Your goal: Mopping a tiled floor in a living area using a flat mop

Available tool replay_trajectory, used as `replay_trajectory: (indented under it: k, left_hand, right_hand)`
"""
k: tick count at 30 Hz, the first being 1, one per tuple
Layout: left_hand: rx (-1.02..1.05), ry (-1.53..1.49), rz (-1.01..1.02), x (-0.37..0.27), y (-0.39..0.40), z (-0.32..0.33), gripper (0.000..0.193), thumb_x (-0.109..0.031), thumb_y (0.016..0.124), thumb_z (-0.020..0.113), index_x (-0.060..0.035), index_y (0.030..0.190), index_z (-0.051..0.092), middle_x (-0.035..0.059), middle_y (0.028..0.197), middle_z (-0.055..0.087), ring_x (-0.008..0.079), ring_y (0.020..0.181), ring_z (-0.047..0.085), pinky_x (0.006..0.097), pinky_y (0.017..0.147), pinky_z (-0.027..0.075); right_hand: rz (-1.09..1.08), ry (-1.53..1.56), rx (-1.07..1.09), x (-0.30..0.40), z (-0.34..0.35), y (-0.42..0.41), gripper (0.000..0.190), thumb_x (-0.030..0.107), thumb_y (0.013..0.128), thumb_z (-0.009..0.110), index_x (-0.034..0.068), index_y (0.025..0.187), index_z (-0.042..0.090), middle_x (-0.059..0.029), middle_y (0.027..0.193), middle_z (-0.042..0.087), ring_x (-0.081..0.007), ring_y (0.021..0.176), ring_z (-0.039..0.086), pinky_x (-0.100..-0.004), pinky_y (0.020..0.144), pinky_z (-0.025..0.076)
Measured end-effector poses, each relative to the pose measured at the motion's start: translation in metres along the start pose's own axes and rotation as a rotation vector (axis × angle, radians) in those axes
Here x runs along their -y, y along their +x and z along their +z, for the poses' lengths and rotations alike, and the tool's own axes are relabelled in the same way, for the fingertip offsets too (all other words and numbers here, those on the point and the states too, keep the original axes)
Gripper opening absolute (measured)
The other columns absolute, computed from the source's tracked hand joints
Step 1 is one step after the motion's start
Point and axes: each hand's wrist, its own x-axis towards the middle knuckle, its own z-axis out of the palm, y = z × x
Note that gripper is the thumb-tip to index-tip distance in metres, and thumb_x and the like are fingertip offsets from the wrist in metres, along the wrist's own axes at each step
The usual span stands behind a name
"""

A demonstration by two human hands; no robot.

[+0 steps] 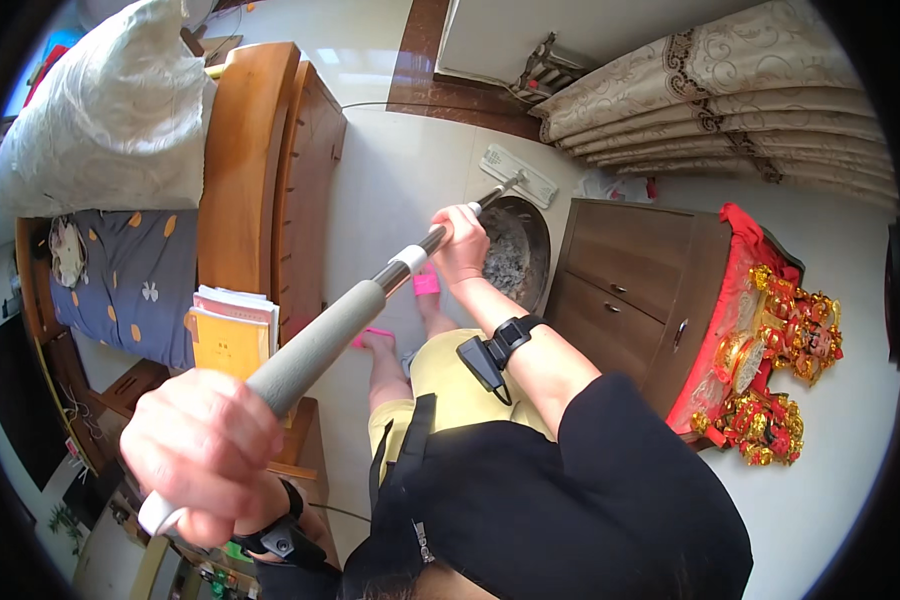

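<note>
A flat mop (501, 159) with a long metal pole runs diagonally from lower left to upper centre. My left hand (202, 450) is closed round the grey foam grip (319, 345) near the pole's white end. Farther down the pole, my right hand (461, 244) is wrapped round the metal tube. The mop's pale rectangular head lies on the tiled floor, just beyond a dark round pan (536, 225) holding grey ash-like matter. My right hand and forearm hide part of the pan.
A dark wooden cabinet (622, 277) with a red cloth and gold-red figures (802, 330) stands at right, below patterned curtains (720, 82). At left are a wooden bed end (244, 165) and stacked books (232, 337). A cable (420, 103) crosses the floor.
</note>
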Motion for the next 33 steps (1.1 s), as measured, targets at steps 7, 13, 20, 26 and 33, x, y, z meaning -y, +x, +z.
replay_trajectory:
  k: [7,13,20,26,33]
  left_hand:
    - [0.366,0.097,-0.035,-0.089,-0.037,-0.051,0.012,-0.022,0.074,0.07,-0.0107,0.074,0.065,-0.003,0.057,0.055,0.0086,0.055,0.055,0.0207,0.061,0.049]
    - [0.25,0.185,-0.022,-0.162,-0.103,-0.059,0.011,-0.018,0.074,0.068,-0.0104,0.081,0.063,-0.004,0.055,0.055,0.0068,0.055,0.056,0.0169,0.065,0.049]
    - [-0.577,0.376,0.031,-0.206,-0.174,-0.016,0.011,-0.008,0.074,0.055,-0.0115,0.065,0.049,-0.0057,0.045,0.044,0.0042,0.04,0.042,0.015,0.047,0.038]
    - [-0.262,0.329,0.085,-0.201,-0.169,0.005,0.01,-0.011,0.065,0.058,-0.0086,0.075,0.055,-0.0006,0.054,0.048,0.0138,0.048,0.045,0.0269,0.052,0.044]
    - [-0.564,0.657,0.059,-0.16,-0.151,0.053,0.043,-0.011,0.07,0.057,-0.0171,0.112,0.053,0.0115,0.09,0.047,0.0234,0.085,0.043,0.0371,0.063,0.047]
  right_hand:
    - [-0.071,0.118,0.139,0.082,0.042,-0.04,0.01,0.01,0.065,0.062,0.013,0.071,0.054,-0.005,0.075,0.056,-0.0278,0.069,0.058,-0.0372,0.059,0.048]
    - [-0.172,0.18,0.3,0.138,0.075,-0.105,0.008,0.009,0.067,0.058,0.013,0.069,0.051,-0.0055,0.073,0.054,-0.0284,0.064,0.058,-0.037,0.055,0.048]
    - [-0.36,0.091,0.607,0.16,0.076,-0.169,0.006,0.015,0.07,0.057,0.011,0.072,0.053,-0.0058,0.075,0.056,-0.0269,0.065,0.06,-0.0377,0.053,0.049]
    - [-0.448,0.15,0.43,0.163,0.077,-0.15,0.004,0.014,0.068,0.054,0.012,0.068,0.051,-0.007,0.069,0.054,-0.0282,0.059,0.058,-0.0378,0.051,0.047]
    - [-0.436,0.162,0.737,0.166,0.104,-0.118,0.006,0.011,0.068,0.058,0.008,0.073,0.056,-0.0089,0.083,0.06,-0.0284,0.08,0.06,-0.0371,0.069,0.051]
